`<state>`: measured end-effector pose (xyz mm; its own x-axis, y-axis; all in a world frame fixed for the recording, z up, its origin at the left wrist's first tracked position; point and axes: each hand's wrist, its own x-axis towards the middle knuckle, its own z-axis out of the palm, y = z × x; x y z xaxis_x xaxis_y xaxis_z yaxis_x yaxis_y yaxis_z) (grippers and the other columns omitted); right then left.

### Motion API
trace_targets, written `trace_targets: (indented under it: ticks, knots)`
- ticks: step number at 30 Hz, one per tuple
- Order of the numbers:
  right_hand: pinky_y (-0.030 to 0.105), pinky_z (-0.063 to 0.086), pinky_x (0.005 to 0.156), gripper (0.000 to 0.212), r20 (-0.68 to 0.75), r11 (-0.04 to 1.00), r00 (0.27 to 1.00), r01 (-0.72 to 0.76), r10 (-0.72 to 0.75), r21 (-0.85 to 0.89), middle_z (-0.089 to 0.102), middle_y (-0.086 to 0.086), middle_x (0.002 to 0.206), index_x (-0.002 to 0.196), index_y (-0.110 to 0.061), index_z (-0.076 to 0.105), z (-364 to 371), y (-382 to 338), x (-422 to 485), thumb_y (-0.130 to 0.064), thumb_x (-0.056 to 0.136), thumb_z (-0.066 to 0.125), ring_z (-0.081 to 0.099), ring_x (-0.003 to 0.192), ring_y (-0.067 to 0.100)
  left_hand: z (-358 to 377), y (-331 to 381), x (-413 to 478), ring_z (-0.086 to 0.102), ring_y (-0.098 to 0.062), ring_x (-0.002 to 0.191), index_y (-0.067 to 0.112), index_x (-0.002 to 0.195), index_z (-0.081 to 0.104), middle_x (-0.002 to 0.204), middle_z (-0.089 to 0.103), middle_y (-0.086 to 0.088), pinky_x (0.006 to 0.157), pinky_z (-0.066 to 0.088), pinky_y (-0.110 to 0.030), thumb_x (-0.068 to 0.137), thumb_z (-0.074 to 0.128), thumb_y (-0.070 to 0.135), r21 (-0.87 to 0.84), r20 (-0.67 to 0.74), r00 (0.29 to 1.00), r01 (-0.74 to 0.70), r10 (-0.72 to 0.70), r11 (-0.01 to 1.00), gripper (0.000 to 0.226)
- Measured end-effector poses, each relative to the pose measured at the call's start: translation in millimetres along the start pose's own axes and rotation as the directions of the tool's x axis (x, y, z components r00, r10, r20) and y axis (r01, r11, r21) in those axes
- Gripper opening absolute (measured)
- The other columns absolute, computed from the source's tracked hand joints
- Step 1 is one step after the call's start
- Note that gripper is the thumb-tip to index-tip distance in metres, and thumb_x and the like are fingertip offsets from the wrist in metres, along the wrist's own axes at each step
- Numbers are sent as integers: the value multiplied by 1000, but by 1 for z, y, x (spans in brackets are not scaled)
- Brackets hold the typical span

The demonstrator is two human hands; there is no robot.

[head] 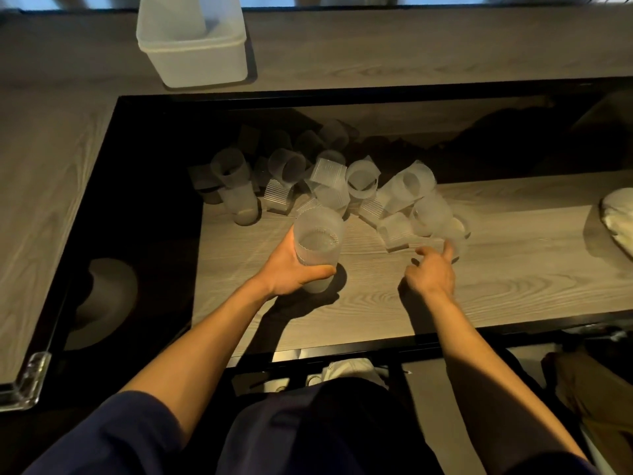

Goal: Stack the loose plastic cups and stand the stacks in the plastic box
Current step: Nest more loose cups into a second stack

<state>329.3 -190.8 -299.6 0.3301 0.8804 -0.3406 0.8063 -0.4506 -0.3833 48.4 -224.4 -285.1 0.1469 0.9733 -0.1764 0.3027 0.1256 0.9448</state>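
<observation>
The left hand (291, 269) grips an upright stack of cups (318, 241), frosted and translucent with ribbed rims. The right hand (432, 273) reaches, fingers spread, toward tumbled loose cups (394, 190). The plastic box (195, 42) looks milky white.

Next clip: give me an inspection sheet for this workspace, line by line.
Surface: wood-grain shelf, dimly lit.
Job's things: stack of cups upright in the left hand; loose cups piled behind; plastic box on the upper counter.
Clutter: pale object at the right edge, unclear.
Grippers: left hand grips the stack; right hand open, fingertips at a cup.
Cables: nothing seen.
Surroundings: clear corner guard on the left counter.
</observation>
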Motion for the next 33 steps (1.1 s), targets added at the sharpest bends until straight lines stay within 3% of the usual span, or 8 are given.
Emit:
trace_targets:
  ticks: [4, 9, 14, 20, 23, 26, 29, 33]
  knots:
    - [39, 43, 109, 55, 57, 999, 998, 11, -9, -31, 11, 7, 168, 146, -6, 52, 7, 20, 9, -4, 92, 65, 53, 131, 37, -1, 2, -1, 56, -7, 123, 21, 144, 44, 130, 58, 6, 101, 50, -31, 59, 89, 40, 8, 5, 1000, 4, -4, 1000, 98]
    - [38, 47, 100, 41, -96, 993, 989, 115, -111, 40, 55, 15, 137, 133, -5, 60, 8, 19, 9, -1, 92, 58, 60, 119, 35, -3, 1, 1, 57, -6, 121, 19, 144, 43, 129, 58, 5, 96, 49, -25, 72, 91, 16, 18, 16, 1000, 17, -17, 1000, 87]
    - [35, 46, 94, 33, -67, 994, 992, 108, -107, 18, 51, 14, 136, 126, -8, 63, 11, 14, 4, -7, 94, 61, 59, 115, 36, -3, 1, 0, 56, -1, 116, 19, 144, 41, 125, 56, 11, 88, 44, -14, 75, 89, 9, 14, 13, 999, 33, -33, 999, 85]
    - [37, 51, 86, 25, -26, 996, 996, 87, -87, -27, 70, 15, 111, 115, -13, 67, 14, 13, 4, -6, 92, 61, 64, 105, 36, -4, 2, 0, 55, 1, 116, 20, 145, 39, 125, 55, 15, 89, 45, -15, 75, 88, 8, 14, 19, 1000, 20, -20, 1000, 86]
    - [32, 39, 77, 12, -158, 996, 984, 84, -83, 1, 69, 15, 95, 97, -12, 69, 12, 8, -2, -9, 95, 57, 64, 96, 37, -4, 1, 1, 54, -3, 119, 22, 145, 39, 126, 55, 14, 94, 44, -20, 74, 89, 10, 13, 22, 1000, 16, -16, 1000, 87]
    - [31, 38, 77, 12, -349, 985, 935, 119, -70, 124, 69, 13, 93, 98, -9, 69, 5, -4, -9, -12, 96, 58, 60, 85, 30, -5, 0, 2, 53, -2, 120, 28, 141, 39, 126, 54, 16, 95, 44, -21, 74, 89, 10, 12, 26, 1000, 12, -13, 1000, 85]
    - [32, 43, 80, 8, -464, 923, 884, 226, -60, 312, 68, 6, 97, 98, -14, 67, -1, -14, -18, -15, 94, 61, 63, 91, 25, -5, -2, 2, 53, -5, 122, 28, 142, 38, 127, 53, 15, 101, 45, -29, 74, 90, 13, 7, 30, 999, 10, -11, 1000, 88]
    - [39, 56, 84, 13, -537, 687, 818, 512, -206, 516, 65, 5, 101, 101, -21, 63, -19, -44, -47, -10, 95, 63, 60, 91, 12, -3, -1, 0, 53, -5, 122, 27, 141, 39, 127, 54, 15, 104, 46, -34, 72, 91, 14, -4, 26, 1000, 8, -7, 1000, 87]
